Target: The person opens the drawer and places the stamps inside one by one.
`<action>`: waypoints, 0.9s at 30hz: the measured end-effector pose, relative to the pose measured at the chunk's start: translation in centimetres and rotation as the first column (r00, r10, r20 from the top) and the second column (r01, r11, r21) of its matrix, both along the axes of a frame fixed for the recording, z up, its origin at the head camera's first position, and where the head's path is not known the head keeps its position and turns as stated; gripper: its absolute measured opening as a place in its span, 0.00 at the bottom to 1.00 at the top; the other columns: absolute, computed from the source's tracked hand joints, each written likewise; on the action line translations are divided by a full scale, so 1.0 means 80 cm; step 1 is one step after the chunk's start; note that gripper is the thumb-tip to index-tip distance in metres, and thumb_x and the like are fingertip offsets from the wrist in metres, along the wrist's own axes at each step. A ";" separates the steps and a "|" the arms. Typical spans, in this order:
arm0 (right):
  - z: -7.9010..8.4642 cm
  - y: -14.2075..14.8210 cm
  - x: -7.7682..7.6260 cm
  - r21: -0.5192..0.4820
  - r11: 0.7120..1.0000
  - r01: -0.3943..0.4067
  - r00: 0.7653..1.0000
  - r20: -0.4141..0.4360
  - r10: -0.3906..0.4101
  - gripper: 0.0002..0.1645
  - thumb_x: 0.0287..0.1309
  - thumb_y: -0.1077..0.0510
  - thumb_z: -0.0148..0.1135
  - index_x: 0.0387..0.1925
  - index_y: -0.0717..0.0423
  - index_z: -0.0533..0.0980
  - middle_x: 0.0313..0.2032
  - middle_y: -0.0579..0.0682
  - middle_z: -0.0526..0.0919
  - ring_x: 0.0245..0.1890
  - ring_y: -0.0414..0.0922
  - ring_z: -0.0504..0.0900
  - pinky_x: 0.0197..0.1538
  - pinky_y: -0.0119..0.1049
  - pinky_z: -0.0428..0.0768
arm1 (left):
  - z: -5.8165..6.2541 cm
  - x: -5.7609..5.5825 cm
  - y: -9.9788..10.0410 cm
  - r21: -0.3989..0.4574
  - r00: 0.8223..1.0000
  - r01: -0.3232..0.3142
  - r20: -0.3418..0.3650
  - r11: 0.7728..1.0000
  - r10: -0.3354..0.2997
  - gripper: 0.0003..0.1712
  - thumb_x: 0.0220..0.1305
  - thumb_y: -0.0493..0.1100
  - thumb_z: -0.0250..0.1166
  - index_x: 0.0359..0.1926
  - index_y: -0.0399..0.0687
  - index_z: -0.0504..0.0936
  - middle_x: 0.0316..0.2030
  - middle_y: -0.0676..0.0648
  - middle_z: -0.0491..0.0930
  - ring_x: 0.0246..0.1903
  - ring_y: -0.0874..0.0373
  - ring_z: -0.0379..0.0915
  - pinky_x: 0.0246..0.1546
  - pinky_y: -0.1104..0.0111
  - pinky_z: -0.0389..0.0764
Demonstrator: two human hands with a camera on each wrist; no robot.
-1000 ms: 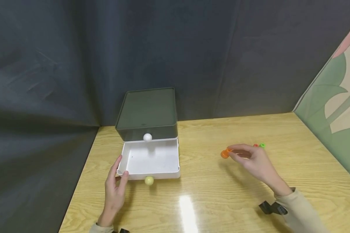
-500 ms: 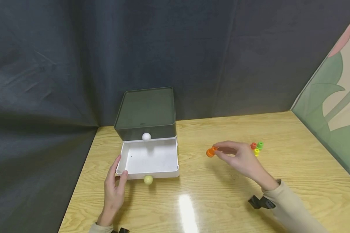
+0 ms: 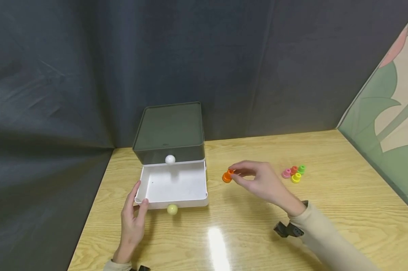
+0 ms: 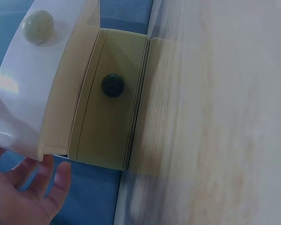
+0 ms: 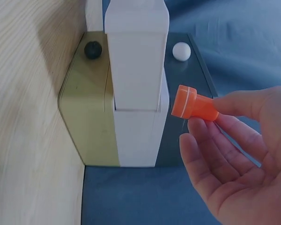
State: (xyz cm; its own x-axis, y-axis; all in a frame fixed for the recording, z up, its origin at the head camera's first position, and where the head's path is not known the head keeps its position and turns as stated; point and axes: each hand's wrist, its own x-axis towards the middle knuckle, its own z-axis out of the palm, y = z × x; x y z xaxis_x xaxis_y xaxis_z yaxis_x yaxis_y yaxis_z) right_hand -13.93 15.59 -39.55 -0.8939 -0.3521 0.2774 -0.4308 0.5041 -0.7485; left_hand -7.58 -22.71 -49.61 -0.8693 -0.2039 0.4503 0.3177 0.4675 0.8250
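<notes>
A small orange toy stamp (image 3: pixel 227 176) with a wide capped end is pinched between the thumb and fingertips of my right hand (image 3: pixel 258 180). It hangs over the table to the right of a pulled-out white drawer (image 3: pixel 190 203). In the right wrist view the stamp (image 5: pixel 195 104) points cap-first toward the drawer unit. My left hand (image 3: pixel 133 222) grips the drawer's front left corner, thumb at the front rim and fingers along the side. Bare white floor shows inside the drawer, and a pale yellow-green knob (image 3: pixel 172 209) sits on its front.
The drawer belongs to a three-tier unit with a dark green top (image 3: pixel 171 126) and an olive bottom tier (image 4: pixel 110 117). A pink stamp (image 3: pixel 286 173), a red stamp (image 3: pixel 294 170), a green stamp (image 3: pixel 301 169) and a yellow stamp (image 3: pixel 296 178) stand right. A dark curtain (image 3: pixel 224 67) hangs behind.
My right hand has carried the orange stamp left toward the drawer, uncovering the pink, red, green and yellow stamps. My left hand stays at the drawer corner.
</notes>
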 end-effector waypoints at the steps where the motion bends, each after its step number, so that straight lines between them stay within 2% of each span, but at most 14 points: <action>1: 0.001 -0.004 -0.001 -0.004 1.000 -0.014 1.000 -0.005 0.014 0.13 0.64 0.62 0.73 0.50 0.53 0.89 0.47 0.48 0.93 0.44 0.44 0.92 0.52 0.46 0.89 | 0.000 0.000 0.000 -0.001 1.000 0.000 0.001 1.000 0.000 0.33 0.75 0.30 0.58 0.79 0.43 0.69 0.74 0.34 0.72 0.65 0.73 0.68 0.48 0.82 0.76; 9: 0.012 -0.038 -0.006 -0.034 0.993 -0.110 0.993 -0.034 0.109 0.13 0.63 0.65 0.72 0.49 0.55 0.89 0.46 0.49 0.93 0.41 0.42 0.92 0.50 0.40 0.89 | 0.001 -0.002 -0.001 -0.004 1.000 0.010 0.017 1.000 -0.010 0.34 0.76 0.31 0.58 0.80 0.44 0.67 0.75 0.35 0.70 0.67 0.73 0.67 0.49 0.81 0.76; 20: 0.017 -0.076 -0.019 -0.062 0.978 -0.198 0.980 0.000 0.198 0.11 0.64 0.64 0.72 0.47 0.57 0.89 0.42 0.48 0.94 0.41 0.41 0.91 0.51 0.38 0.89 | -0.003 -0.002 0.001 -0.008 1.000 0.002 0.014 1.000 -0.002 0.34 0.76 0.31 0.58 0.80 0.43 0.68 0.75 0.35 0.71 0.68 0.75 0.65 0.49 0.82 0.76; 27: 0.020 -0.100 -0.025 -0.051 0.969 -0.242 0.969 0.036 0.244 0.10 0.65 0.63 0.72 0.47 0.57 0.89 0.42 0.49 0.93 0.40 0.39 0.89 0.49 0.33 0.88 | -0.003 -0.001 0.000 0.001 1.000 -0.004 0.023 1.000 0.004 0.33 0.77 0.31 0.57 0.80 0.43 0.67 0.76 0.35 0.70 0.68 0.76 0.65 0.49 0.83 0.75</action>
